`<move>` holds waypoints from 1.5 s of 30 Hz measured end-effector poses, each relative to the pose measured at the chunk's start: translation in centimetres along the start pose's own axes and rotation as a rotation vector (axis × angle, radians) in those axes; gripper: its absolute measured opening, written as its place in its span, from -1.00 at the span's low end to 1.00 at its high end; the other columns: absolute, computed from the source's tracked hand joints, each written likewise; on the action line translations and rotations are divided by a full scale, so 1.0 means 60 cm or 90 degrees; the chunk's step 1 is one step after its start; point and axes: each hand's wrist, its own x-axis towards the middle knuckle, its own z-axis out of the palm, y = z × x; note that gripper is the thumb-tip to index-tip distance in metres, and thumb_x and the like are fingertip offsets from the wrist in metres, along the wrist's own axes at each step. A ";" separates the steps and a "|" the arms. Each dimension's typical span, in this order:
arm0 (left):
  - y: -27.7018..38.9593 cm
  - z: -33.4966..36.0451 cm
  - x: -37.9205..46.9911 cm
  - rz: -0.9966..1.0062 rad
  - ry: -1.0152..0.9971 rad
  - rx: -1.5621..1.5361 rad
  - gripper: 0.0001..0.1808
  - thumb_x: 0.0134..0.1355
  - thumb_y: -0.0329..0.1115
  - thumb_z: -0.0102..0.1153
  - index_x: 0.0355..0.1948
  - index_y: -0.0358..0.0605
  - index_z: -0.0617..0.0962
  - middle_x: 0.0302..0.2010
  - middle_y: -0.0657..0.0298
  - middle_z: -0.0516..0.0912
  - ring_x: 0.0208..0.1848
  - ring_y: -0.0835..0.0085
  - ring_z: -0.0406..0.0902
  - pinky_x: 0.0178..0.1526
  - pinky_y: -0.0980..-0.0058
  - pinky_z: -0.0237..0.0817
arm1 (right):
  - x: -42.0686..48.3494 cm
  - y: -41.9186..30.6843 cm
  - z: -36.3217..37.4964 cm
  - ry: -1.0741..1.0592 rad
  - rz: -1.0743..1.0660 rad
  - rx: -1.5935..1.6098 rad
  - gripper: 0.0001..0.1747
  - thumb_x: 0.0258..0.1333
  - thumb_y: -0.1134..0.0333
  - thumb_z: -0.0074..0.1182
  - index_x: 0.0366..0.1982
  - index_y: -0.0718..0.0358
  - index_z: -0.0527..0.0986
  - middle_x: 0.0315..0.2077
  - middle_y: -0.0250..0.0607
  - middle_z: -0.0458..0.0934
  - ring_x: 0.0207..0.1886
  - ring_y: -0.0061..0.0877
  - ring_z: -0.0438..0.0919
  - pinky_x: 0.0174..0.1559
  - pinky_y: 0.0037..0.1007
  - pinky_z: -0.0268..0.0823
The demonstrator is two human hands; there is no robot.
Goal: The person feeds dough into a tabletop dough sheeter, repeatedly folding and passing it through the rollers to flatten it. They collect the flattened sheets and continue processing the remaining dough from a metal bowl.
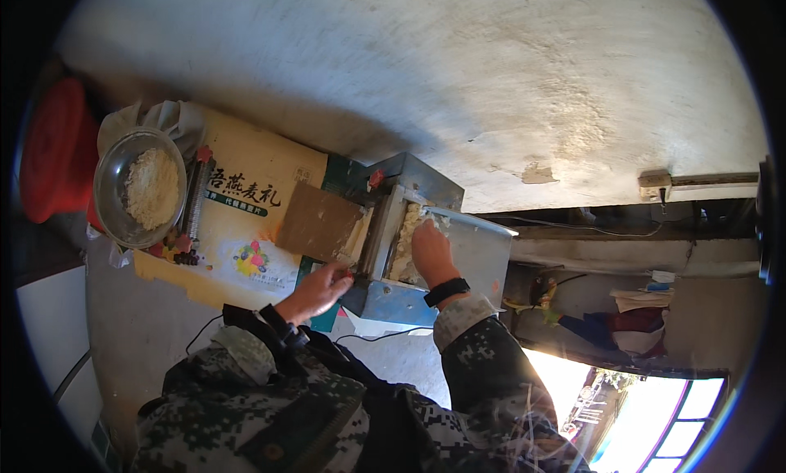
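Observation:
A metal dough-rolling machine point(402, 304) stands in front of me against the wall. Pale crumbly dough point(405, 246) fills part of its tray-like hopper point(476, 242). My right hand point(433, 252) reaches into the hopper with curled fingers against the dough; its fingertips are hidden, so any grip on the dough is unclear. At the near side of the machine, my left hand point(319, 292) has thumb and finger on a small red knob point(349, 274). A similar red knob point(376, 179) sits on the far side. Left of the rollers lies a brown board point(319, 221).
A printed cardboard box point(245, 160) lies under the board. On it, a metal bowl point(105, 196) holds floury crumbs point(152, 190) beside a ridged roller point(196, 196). A red bucket point(52, 153) stands far left. A black cord point(384, 338) trails near my body. The wall point(430, 74) borders the far side.

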 end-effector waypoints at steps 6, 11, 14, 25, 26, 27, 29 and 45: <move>0.040 0.015 -0.007 0.051 0.060 0.236 -0.79 0.17 -0.30 0.09 -0.26 -0.23 0.45 -0.37 -0.02 0.57 -0.26 -0.01 0.49 -0.24 0.21 0.29 | -0.039 0.026 -0.011 -0.045 -0.019 0.138 -0.67 -0.11 0.36 0.10 -0.28 0.43 0.42 -0.17 0.16 0.36 -0.07 -0.02 0.43 -0.09 -0.15 0.36; 0.029 0.016 0.005 0.041 0.059 0.250 -0.78 0.19 -0.26 0.05 -0.32 -0.24 0.49 -0.41 -0.03 0.58 -0.26 -0.04 0.49 -0.23 0.17 0.29 | -0.023 0.024 -0.008 -0.030 -0.023 0.219 -0.64 -0.08 0.36 0.09 -0.25 0.46 0.41 -0.15 0.19 0.36 -0.09 -0.01 0.45 -0.09 -0.15 0.36; 0.017 0.016 0.016 0.044 0.073 0.284 -0.75 0.20 -0.25 0.04 -0.37 -0.27 0.52 -0.47 0.00 0.58 -0.36 0.04 0.53 -0.31 0.22 0.32 | -0.002 0.017 -0.008 -0.100 -0.031 0.135 -0.63 -0.07 0.34 0.08 -0.23 0.46 0.42 -0.16 0.20 0.39 -0.16 -0.04 0.50 -0.16 -0.17 0.41; 0.032 -0.011 0.071 -0.442 -0.106 -0.310 -0.72 0.22 -0.31 -0.06 -0.60 -0.21 0.43 -0.69 0.24 0.44 -0.75 0.53 0.34 -0.81 0.60 -0.01 | 0.015 0.003 0.032 -0.047 0.000 0.050 -0.78 -0.07 0.43 0.01 -0.34 0.43 0.47 -0.25 0.20 0.43 -0.26 -0.10 0.56 -0.27 -0.23 0.46; 0.034 -0.011 0.071 -0.442 -0.103 -0.244 -0.73 0.22 -0.33 -0.09 -0.61 -0.15 0.42 -0.67 0.24 0.45 -0.76 0.58 0.31 -0.81 0.66 -0.06 | 0.010 0.009 0.031 -0.045 -0.002 0.069 -0.77 -0.09 0.43 0.04 -0.34 0.42 0.46 -0.26 0.19 0.43 -0.27 -0.09 0.55 -0.28 -0.22 0.45; 0.035 -0.015 0.073 -0.443 -0.112 -0.253 -0.72 0.23 -0.29 -0.08 -0.60 -0.15 0.45 -0.68 0.25 0.47 -0.77 0.59 0.33 -0.82 0.66 -0.03 | 0.006 0.015 0.027 -0.059 0.002 0.077 -0.76 -0.11 0.43 0.06 -0.34 0.42 0.45 -0.27 0.18 0.44 -0.29 -0.08 0.55 -0.29 -0.21 0.44; 0.035 -0.021 0.072 -0.452 -0.159 -0.280 -0.68 0.24 -0.20 -0.06 -0.59 -0.14 0.50 -0.70 0.26 0.51 -0.79 0.60 0.36 -0.82 0.67 0.02 | -0.014 0.038 0.013 -0.053 -0.021 0.287 -0.71 -0.15 0.44 0.10 -0.31 0.42 0.42 -0.30 0.16 0.45 -0.29 -0.05 0.52 -0.27 -0.18 0.41; 0.035 -0.109 0.004 -0.345 0.076 -0.265 -0.73 0.16 -0.05 0.07 -0.31 0.00 0.50 -0.57 0.34 0.55 -0.61 0.61 0.40 -0.65 0.63 0.08 | -0.012 -0.008 0.056 -0.064 -0.019 0.137 -0.63 -0.10 0.51 -0.04 -0.17 0.49 0.35 -0.13 0.33 0.38 -0.01 0.05 0.40 -0.04 -0.17 0.35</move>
